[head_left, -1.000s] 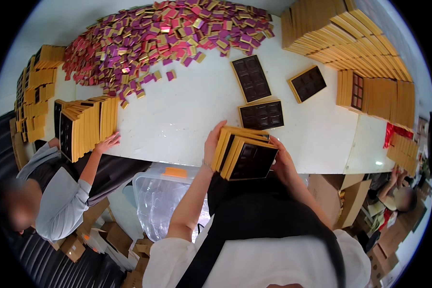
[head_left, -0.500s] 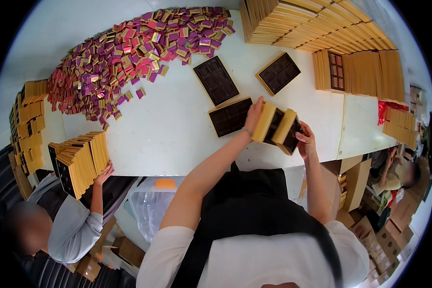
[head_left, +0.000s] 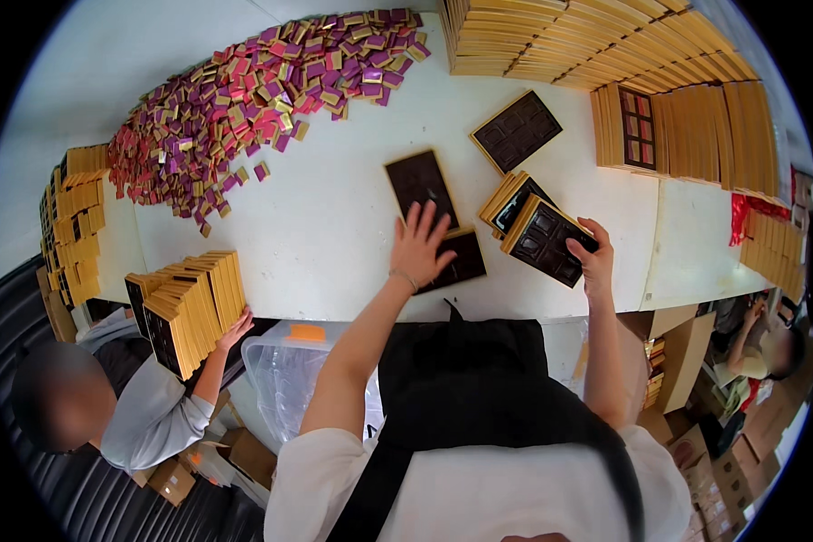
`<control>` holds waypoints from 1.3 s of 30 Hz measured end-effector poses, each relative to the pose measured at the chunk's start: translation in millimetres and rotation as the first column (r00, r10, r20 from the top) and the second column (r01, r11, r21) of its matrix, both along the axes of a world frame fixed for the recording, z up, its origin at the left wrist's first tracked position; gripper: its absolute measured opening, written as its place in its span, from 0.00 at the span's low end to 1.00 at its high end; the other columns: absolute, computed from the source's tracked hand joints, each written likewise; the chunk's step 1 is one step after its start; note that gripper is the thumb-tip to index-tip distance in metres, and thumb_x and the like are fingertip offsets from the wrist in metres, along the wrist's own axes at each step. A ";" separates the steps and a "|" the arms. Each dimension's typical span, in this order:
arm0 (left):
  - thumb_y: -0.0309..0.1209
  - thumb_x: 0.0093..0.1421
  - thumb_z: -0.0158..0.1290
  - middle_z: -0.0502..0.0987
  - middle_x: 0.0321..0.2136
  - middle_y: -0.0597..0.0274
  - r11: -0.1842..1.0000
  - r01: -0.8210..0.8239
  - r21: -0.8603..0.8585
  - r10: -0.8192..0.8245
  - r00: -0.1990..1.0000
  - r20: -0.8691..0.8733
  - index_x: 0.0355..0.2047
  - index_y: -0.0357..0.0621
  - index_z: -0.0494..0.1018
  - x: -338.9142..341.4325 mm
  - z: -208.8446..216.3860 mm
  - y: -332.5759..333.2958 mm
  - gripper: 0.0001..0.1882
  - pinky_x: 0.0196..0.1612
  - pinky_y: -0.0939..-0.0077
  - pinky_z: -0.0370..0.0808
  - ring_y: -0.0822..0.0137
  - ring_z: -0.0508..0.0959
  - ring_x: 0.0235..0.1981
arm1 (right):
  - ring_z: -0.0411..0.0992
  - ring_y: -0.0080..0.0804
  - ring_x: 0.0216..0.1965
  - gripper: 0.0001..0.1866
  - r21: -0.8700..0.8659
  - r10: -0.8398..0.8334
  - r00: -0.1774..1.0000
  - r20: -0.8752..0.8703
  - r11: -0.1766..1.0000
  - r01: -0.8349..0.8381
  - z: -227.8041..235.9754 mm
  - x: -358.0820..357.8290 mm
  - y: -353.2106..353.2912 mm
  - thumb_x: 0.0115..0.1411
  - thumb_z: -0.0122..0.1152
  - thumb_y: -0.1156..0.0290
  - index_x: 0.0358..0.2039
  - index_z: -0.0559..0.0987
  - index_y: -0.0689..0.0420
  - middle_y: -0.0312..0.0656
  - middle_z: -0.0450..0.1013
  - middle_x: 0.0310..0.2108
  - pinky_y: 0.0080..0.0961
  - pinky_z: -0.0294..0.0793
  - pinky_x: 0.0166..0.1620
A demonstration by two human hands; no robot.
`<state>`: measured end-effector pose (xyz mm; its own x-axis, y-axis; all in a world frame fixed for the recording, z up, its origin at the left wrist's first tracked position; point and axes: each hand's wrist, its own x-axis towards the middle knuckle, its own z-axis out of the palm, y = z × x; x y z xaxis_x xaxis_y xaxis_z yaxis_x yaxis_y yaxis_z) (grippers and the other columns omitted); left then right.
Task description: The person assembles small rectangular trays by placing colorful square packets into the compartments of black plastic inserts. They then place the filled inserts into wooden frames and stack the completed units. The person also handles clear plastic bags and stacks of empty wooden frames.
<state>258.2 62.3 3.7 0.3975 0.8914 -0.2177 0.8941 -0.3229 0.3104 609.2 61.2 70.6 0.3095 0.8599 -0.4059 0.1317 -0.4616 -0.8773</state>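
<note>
Head view: the left hand (head_left: 413, 254), fingers spread and empty, lies over a gold-edged compartment tray (head_left: 466, 259) on the surface (head_left: 307, 244); the right hand (head_left: 596, 260) grips a tilted tray (head_left: 542, 240), best steadied square against the trays behind (head_left: 512, 192)

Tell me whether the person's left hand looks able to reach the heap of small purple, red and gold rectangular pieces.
Probably yes: the left hand is open and spread, and white tabletop lies between it and the heap; the far end may need leaning.
</note>
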 end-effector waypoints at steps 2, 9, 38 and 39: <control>0.58 0.59 0.47 0.47 0.69 0.55 0.993 0.115 -0.030 -0.112 0.988 0.104 0.65 0.56 0.58 22.2 -4.7 -29.2 0.38 0.63 0.38 0.49 0.48 0.43 0.69 | 0.65 0.36 0.55 0.28 0.040 0.057 0.992 0.110 0.997 -0.062 0.1 1.9 6.2 0.45 0.72 0.73 0.50 0.76 0.58 0.46 0.65 0.55 0.30 0.63 0.58; 0.45 0.59 0.55 0.51 0.66 0.45 0.960 -0.244 0.135 0.165 0.888 0.430 0.63 0.35 0.53 43.0 16.4 -14.5 0.40 0.63 0.42 0.54 0.49 0.54 0.66 | 0.63 0.37 0.58 0.41 0.012 -0.159 0.967 -0.201 0.986 0.165 -13.0 25.1 5.7 0.53 0.69 0.71 0.64 0.58 0.57 0.45 0.60 0.61 0.32 0.62 0.59; 0.36 0.64 0.44 0.77 0.45 0.57 -0.008 -0.874 -0.487 0.618 -0.387 0.684 0.47 0.42 0.72 -541.5 150.3 -130.7 0.16 0.52 0.70 0.68 0.68 0.73 0.50 | 0.63 0.33 0.57 0.35 -0.334 0.346 0.707 -0.617 0.699 -0.633 -26.8 -486.4 21.4 0.62 0.53 0.48 0.62 0.60 0.56 0.43 0.61 0.59 0.36 0.69 0.52; 0.39 0.66 0.43 0.78 0.45 0.56 0.142 -0.811 -0.568 0.623 -0.373 0.687 0.50 0.41 0.71 -571.9 126.9 -121.2 0.18 0.47 0.65 0.76 0.65 0.78 0.45 | 0.61 0.33 0.58 0.36 -0.333 0.359 0.698 -0.619 0.685 -0.648 -29.1 -502.6 21.8 0.62 0.52 0.46 0.63 0.59 0.55 0.42 0.60 0.60 0.37 0.68 0.53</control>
<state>-313.7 -58.9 130.6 -0.7723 0.5419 -0.3316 -0.2116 0.2728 0.9385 106.7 83.1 41.5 -0.4647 0.4433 -0.7665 0.1233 -0.8248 -0.5518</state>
